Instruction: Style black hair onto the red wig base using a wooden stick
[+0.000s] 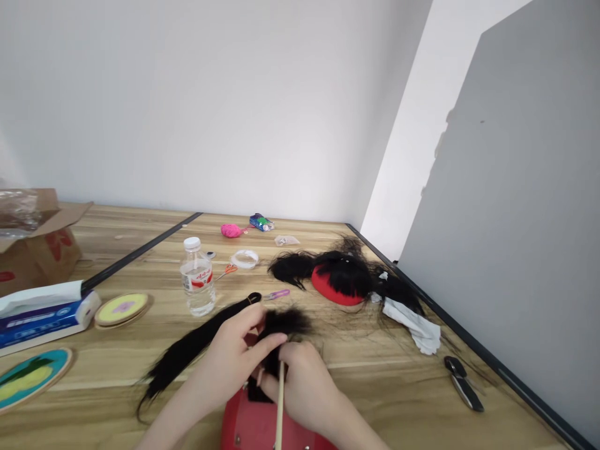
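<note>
My left hand (241, 350) is closed on a tuft of black hair (285, 322), low in the middle of the head view. My right hand (304, 381) pinches a thin pale stick (280, 409), its upper end hidden by the fingers beside the hair. Beneath both hands is a red form (253, 425) with small metal pins and a black patch. A long black hair bundle (201, 334) lies left of the hands, tied at its upper end. Scissors with a purple handle (279, 294) rest just beyond them.
A water bottle (199, 281) stands left of centre. Behind it lie orange scissors (227, 270) and white tape (244, 259). A red cap with black hair (335, 287), white cloth (415, 325) and a black tool (463, 382) are right. Tissues (47, 319) and a carton (44, 250) sit left.
</note>
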Motion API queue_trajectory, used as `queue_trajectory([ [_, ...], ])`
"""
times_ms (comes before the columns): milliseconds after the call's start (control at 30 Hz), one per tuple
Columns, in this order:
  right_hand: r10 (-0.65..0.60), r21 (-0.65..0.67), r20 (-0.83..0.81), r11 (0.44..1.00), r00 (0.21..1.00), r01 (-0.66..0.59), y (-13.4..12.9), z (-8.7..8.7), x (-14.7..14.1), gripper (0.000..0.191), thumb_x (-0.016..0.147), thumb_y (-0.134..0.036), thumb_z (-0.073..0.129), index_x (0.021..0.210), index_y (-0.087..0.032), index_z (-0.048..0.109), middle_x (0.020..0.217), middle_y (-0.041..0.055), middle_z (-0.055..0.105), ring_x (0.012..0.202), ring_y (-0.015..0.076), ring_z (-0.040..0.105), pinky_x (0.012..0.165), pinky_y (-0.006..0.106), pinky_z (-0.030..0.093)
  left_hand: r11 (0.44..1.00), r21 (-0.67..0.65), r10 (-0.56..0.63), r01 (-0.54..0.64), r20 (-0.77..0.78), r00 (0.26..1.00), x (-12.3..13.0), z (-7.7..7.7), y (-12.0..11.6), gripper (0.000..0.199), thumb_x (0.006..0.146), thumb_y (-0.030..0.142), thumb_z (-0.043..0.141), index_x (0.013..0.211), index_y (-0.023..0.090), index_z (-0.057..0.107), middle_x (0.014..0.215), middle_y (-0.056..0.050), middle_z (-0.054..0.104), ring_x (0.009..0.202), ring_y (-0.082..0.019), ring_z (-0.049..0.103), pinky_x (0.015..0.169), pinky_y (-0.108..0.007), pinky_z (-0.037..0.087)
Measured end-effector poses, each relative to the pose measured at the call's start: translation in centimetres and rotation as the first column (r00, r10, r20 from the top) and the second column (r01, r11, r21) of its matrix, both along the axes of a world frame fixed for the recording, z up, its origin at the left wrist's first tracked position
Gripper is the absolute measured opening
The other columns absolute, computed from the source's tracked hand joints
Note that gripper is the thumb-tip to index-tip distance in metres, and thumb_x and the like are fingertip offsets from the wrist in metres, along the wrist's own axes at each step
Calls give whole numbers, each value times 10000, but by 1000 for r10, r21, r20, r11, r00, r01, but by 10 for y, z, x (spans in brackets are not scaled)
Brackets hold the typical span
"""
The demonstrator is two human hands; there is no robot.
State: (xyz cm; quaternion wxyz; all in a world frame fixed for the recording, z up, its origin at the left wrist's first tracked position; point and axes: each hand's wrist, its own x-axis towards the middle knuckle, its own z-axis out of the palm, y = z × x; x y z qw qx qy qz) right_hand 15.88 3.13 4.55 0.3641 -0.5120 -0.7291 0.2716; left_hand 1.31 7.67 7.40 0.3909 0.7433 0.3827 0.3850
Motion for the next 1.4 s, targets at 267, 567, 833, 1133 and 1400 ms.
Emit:
queue_trajectory([
  [267,-45,-263,-409,962,912,-71,8,18,16,302,830,-412,617,749,-126,668,580,40,675,451,113,540,431,191,395,997,-49,64,-58,130,990,-21,2,19,397,786,437,652,1078,200,525,732,48,502,616,-112,556,569,-230,495],
  [567,-151,-261,-724,963,673,-66,23,22,44,402,698,-449,778,853,-88,694,760,107,726,637,164,674,595,256,517,797,-561,-363,224,-149,920,-12,-15,17,318,741,456,663,821,175,536,453,42,584,362,-160,588,336,-190,388],
  [833,-258,-86,-730,953,633,289,19,29,50,663,742,-472,734,1286,-153,529,956,96,729,777,203,698,756,351,566,848,-516,-102,119,61,993,7,-22,21,358,687,465,694,719,179,482,510,-2,634,436,-178,639,412,-237,488],
  [1133,421,203,29,886,907,-417,-13,24,11,202,872,-302,623,1020,-202,717,1047,54,730,1022,175,655,951,251,448,947,-316,167,-62,316,934,-13,-8,37,492,657,468,745,1002,184,540,888,-43,699,906,-230,693,856,-389,549],
  [1400,324,57,162,940,932,-337,14,1,16,378,851,-471,632,1141,-230,656,1151,50,696,1075,196,620,963,294,431,972,-193,171,-130,210,963,-43,8,37,357,716,510,702,848,184,641,887,-45,718,871,-216,677,845,-331,523],
])
